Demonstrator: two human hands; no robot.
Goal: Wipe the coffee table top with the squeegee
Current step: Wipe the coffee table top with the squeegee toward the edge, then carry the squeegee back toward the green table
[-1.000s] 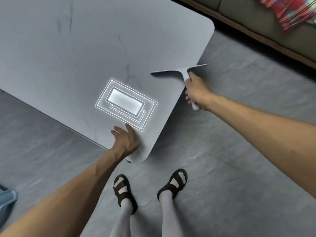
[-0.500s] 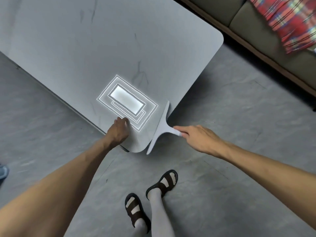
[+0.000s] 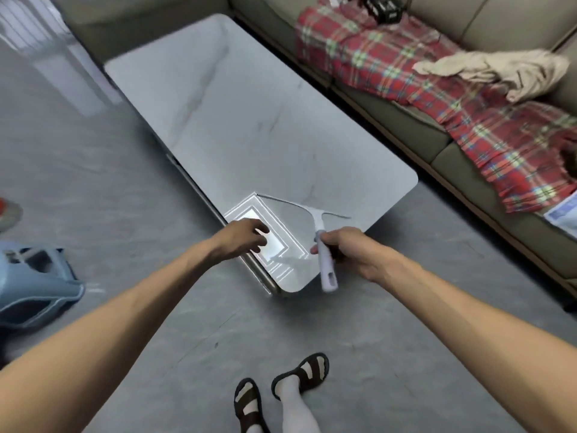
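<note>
Grey marble coffee table runs long, away from you. Your right hand has its fingers wrapped round the squeegee handle, blade lying crosswise at the near corner; left hand, fingers spread, hovers by the near edge. You'll probably push away, lengthwise.

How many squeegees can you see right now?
1. The squeegee is in the right hand, blade over the coffee table top near its closest corner. Any others would be out of frame.
</note>
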